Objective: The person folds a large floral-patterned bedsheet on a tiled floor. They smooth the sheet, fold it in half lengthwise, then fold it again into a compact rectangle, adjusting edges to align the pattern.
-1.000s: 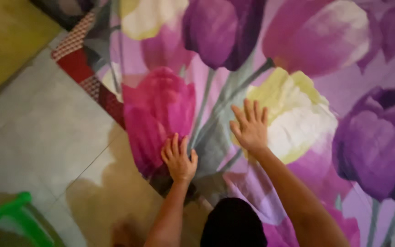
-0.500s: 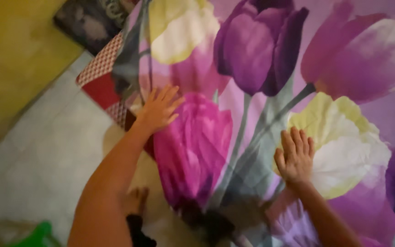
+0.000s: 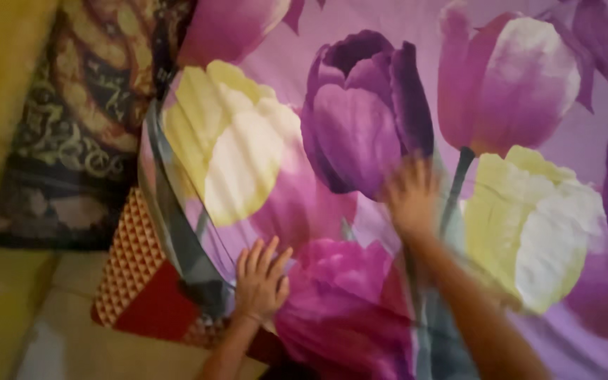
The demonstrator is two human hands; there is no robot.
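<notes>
Entry, head view. The tulip-print sheet (image 3: 360, 127) fills most of what I see: lilac ground with large purple, pink and yellow-white flowers, spread flat across the upper and right part of the view. Its left edge runs diagonally from top centre down to the lower middle, where it lies over a red patterned mat (image 3: 138, 281).

I note the left hand (image 3: 260, 281) lying flat on the sheet near that edge, fingers spread and pointing up, palm down, gripping nothing. It sits at the border between a pink tulip and the grey-green stem print, just beside the mat.

The right hand (image 3: 411, 193) is blurred by motion. It lies over the sheet between the purple tulip and the yellow-white one on the right, forearm coming in from the lower right. It looks flat against the cloth, but I cannot tell for certain whether the fingers are spread or curled, nor whether it touches the cloth.

The two hands are well apart, the right one higher in the view.

Outward: a dark ornamented cloth (image 3: 86, 119) with gold scrollwork lies left of the sheet, above the mat. A yellow wall (image 3: 1, 70) takes the far left; pale floor tiles (image 3: 65, 352) show at lower left.
</notes>
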